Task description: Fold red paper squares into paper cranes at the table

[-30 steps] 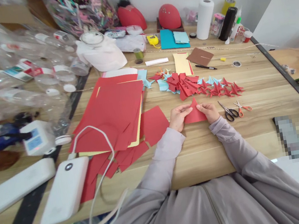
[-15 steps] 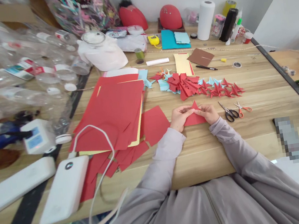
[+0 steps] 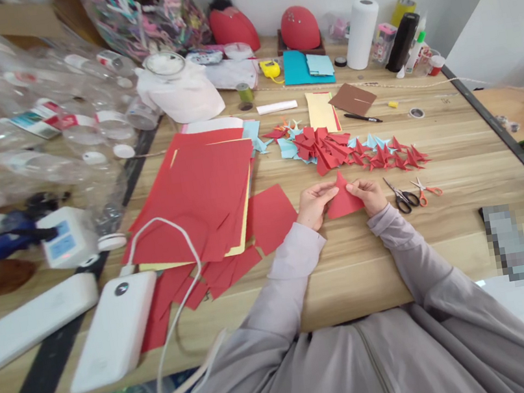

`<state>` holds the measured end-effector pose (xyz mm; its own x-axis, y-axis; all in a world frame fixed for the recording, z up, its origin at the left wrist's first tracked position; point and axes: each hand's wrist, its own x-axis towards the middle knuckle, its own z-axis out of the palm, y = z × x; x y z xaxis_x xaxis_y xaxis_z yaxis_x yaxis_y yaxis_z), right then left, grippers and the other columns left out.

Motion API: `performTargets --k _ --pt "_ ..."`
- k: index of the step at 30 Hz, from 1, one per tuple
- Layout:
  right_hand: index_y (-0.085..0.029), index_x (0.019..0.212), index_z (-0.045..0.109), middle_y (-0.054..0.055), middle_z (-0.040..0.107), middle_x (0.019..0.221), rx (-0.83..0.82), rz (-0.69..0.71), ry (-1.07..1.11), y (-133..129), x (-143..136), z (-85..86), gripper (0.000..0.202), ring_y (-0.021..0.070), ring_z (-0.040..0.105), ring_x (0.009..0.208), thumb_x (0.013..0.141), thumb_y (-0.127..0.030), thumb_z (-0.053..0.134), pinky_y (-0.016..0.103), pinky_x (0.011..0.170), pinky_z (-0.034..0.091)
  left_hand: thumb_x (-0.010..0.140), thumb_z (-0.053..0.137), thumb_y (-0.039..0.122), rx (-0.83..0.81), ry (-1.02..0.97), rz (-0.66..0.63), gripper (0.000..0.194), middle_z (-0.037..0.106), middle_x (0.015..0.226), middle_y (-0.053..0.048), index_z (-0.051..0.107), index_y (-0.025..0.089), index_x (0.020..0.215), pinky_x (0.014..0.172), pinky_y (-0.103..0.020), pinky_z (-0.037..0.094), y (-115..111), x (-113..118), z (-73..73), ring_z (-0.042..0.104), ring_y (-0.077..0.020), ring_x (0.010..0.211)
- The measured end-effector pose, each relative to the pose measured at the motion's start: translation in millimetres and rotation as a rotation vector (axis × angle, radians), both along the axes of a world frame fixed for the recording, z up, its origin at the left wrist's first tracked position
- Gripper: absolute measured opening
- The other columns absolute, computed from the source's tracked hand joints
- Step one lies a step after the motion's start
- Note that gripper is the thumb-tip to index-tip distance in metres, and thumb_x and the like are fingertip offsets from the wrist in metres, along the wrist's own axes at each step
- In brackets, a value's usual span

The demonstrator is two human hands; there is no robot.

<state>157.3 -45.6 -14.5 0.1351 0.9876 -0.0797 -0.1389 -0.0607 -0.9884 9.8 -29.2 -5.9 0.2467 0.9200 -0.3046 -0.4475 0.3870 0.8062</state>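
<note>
A small red paper (image 3: 344,202), folded to a point at its top, is held between my two hands over the front middle of the table. My left hand (image 3: 314,205) pinches its left edge between thumb and fingers. On the right edge, my right hand (image 3: 367,195) grips the same paper, fingers closed. Just beyond my hands lies a heap of folded red pieces (image 3: 327,150), with red and light blue star-like pieces (image 3: 384,155) to its right. Black-handled scissors (image 3: 404,198) and orange-handled scissors (image 3: 423,192) rest right of my right hand.
Stacked red sheets (image 3: 212,194) lie on the left, with a white power bank (image 3: 114,330) and its cable in front. Plastic bottles (image 3: 80,132) crowd the far left. A phone (image 3: 510,241) is at the right. A black pen (image 3: 362,118) lies behind the folded pieces.
My hands have moved slightly apart along the paper's edges. The thumbs no longer meet in the middle, and more of the red paper shows between them.
</note>
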Motion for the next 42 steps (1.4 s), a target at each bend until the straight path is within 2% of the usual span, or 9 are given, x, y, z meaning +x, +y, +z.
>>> performTargets --k 3,10,18,24,27,31,36,39,42 --pt "-0.018 0.052 0.057 -0.004 0.056 0.052 -0.004 0.026 0.002 -1 2 1.6 0.036 0.0081 0.045 0.049 0.055 -0.049 0.075 0.024 0.052 0.038 0.044 0.084 0.024 0.013 0.005 -0.023 0.042 0.070 0.067 -0.003 0.069 0.015 0.082 0.061 -0.027 0.049 0 -2 1.4 0.062 -0.0130 0.057" --pt "-0.017 0.049 0.054 -0.005 0.051 0.047 -0.094 0.092 0.080 -4 -2 10.5 0.042 0.0063 0.039 0.043 0.050 -0.053 0.076 0.022 0.045 0.031 0.043 0.084 0.018 0.080 -0.039 -0.109 0.044 0.071 0.074 -0.005 0.069 0.014 0.083 0.075 -0.032 0.049 -2 -3 2.8 0.065 -0.0156 0.068" --pt "-0.017 0.052 0.057 -0.005 0.052 0.046 -0.142 0.183 0.143 -6 -2 17.3 0.042 0.0063 0.040 0.042 0.046 -0.052 0.078 0.022 0.044 0.030 0.044 0.083 0.017 0.066 -0.060 -0.168 0.040 0.070 0.072 -0.004 0.069 0.014 0.082 0.070 -0.029 0.049 -3 -5 1.8 0.064 -0.0143 0.064" --pt "-0.017 0.047 0.053 -0.006 0.048 0.041 -0.137 0.189 0.125 -7 0 19.1 0.040 0.0048 0.037 0.038 0.048 -0.047 0.080 0.022 0.041 0.029 0.054 0.080 0.024 0.106 -0.067 -0.205 0.036 0.070 0.077 -0.004 0.069 0.016 0.086 0.067 -0.027 0.048 -4 -5 3.9 0.064 -0.0140 0.067" --pt "-0.017 0.050 0.056 -0.004 0.053 0.045 -0.105 0.128 0.171 -7 0 18.3 0.041 0.0078 0.044 0.041 0.051 -0.053 0.076 0.024 0.044 0.037 0.054 0.080 0.024 0.117 -0.077 -0.179 0.031 0.069 0.075 -0.003 0.069 0.015 0.082 0.064 -0.026 0.048 -4 -5 3.8 0.063 -0.0132 0.065" --pt "-0.017 0.066 0.064 0.004 0.067 0.063 -0.057 0.059 0.274 -5 -1 14.6 0.050 0.0175 0.061 0.058 0.056 -0.066 0.066 0.031 0.054 0.049 0.056 0.078 0.025 0.142 -0.123 -0.045 0.026 0.069 0.076 -0.003 0.067 0.015 0.077 0.065 -0.025 0.049 -1 -3 4.2 0.063 -0.0126 0.068" --pt "-0.017 0.076 0.067 0.002 0.070 0.073 0.055 0.018 0.122 -4 -3 4.4 0.039 0.0162 0.063 0.066 0.052 -0.045 0.079 0.029 0.065 0.051 0.050 0.080 0.023 0.143 -0.060 0.083 0.028 0.067 0.066 0.001 0.062 0.015 0.070 0.065 -0.024 0.048 -1 1 4.5 0.060 -0.0102 0.062" --pt "-0.017 0.070 0.068 -0.001 0.069 0.068 0.129 -0.012 -0.047 -3 -3 1.0 0.026 0.0129 0.060 0.061 0.056 -0.036 0.079 0.027 0.062 0.049 0.048 0.081 0.022 0.153 0.023 0.049 0.028 0.064 0.060 0.003 0.060 0.015 0.065 0.060 -0.022 0.046 -2 3 2.1 0.058 -0.0091 0.057" --pt "-0.017 0.064 0.067 -0.001 0.068 0.063 0.134 -0.053 -0.086 -3 -2 1.4 0.021 0.0119 0.058 0.056 0.058 -0.035 0.077 0.026 0.058 0.049 0.048 0.081 0.023 0.191 0.081 0.017 0.026 0.065 0.065 0.001 0.061 0.014 0.062 0.057 -0.022 0.045 -2 4 -0.8 0.057 -0.0089 0.056"
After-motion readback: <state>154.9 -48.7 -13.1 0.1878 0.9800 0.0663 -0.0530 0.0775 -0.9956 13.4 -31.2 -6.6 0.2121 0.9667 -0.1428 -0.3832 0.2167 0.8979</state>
